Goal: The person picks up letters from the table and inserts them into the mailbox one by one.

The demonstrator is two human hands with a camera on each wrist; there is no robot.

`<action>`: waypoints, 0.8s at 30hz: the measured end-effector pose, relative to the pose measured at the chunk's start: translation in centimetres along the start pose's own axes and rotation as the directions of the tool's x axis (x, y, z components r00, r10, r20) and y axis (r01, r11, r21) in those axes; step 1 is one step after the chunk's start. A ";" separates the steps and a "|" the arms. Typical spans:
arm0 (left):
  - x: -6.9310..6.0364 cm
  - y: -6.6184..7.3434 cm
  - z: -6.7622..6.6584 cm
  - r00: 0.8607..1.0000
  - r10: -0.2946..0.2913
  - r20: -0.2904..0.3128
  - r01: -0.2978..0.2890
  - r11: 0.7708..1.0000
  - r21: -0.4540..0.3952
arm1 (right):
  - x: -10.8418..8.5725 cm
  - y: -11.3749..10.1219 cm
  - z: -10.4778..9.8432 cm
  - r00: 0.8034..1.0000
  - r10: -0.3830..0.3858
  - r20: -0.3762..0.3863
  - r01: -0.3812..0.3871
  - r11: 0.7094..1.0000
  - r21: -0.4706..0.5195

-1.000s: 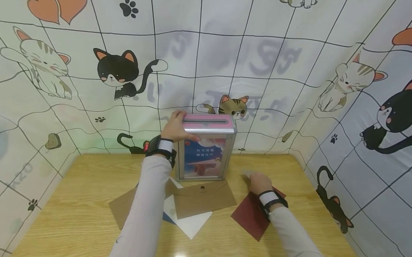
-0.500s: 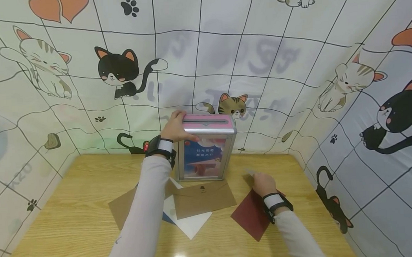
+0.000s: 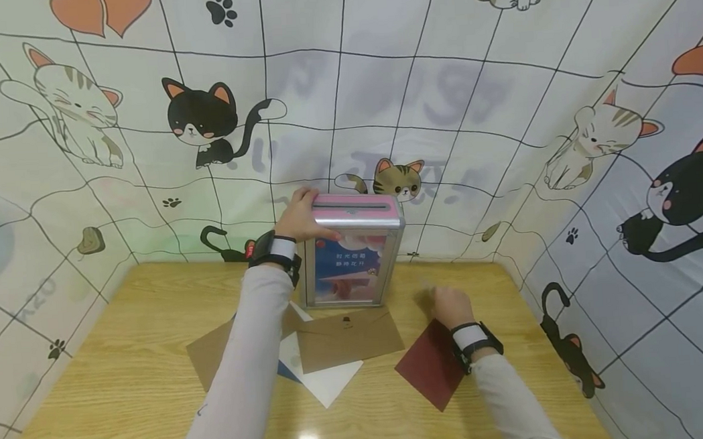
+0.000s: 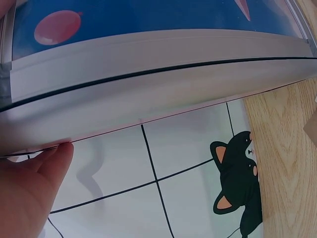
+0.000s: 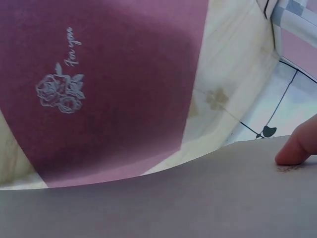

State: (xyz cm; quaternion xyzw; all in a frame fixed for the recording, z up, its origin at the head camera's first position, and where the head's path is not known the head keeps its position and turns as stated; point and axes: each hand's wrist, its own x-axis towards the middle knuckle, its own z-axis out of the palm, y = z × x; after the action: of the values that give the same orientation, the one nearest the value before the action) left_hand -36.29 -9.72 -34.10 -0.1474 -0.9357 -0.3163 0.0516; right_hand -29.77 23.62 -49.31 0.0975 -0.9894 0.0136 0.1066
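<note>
In the head view my left hand grips the upper left corner of a ballot-style letter box, which has a pink slotted top, silver edges and a blue poster front. My left fingers touch the box's edge in the left wrist view. To the right, my right hand pinches a thin brownish envelope, seen nearly edge-on. From the right wrist the envelope looks grey, with the thumb pressed on it. Below that hand lies a dark red envelope, printed with roses and "For you".
A brown envelope lies in front of the box, over a white one. Another brown envelope sits partly under the left sleeve, and a blue edge peeks out. Cat-printed cloth surrounds the wooden table.
My right hand has moved slightly right and farther back with the brownish envelope, uncovering more of the dark red one. The left hand keeps its grip on the box.
</note>
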 end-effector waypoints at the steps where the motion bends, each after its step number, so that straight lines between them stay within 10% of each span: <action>1: 0.1 0.0 0.0 1.000 -0.001 -0.001 0.001 1.000 0.001 | 0.1 0.0 -0.1 1.000 -0.001 -0.004 0.000 1.000 -0.002; 24: 0.5 -0.4 0.3 1.000 0.019 -0.002 -0.019 1.000 0.011 | 0.7 0.5 -2.2 0.988 0.027 -0.155 -0.016 0.997 0.074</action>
State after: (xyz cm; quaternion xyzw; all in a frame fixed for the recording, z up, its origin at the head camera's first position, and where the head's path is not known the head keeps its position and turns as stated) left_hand -36.91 -9.75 -34.51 -0.1555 -0.9359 -0.3111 0.0565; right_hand -30.08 24.03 -46.98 0.0893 -0.9779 0.0583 0.1797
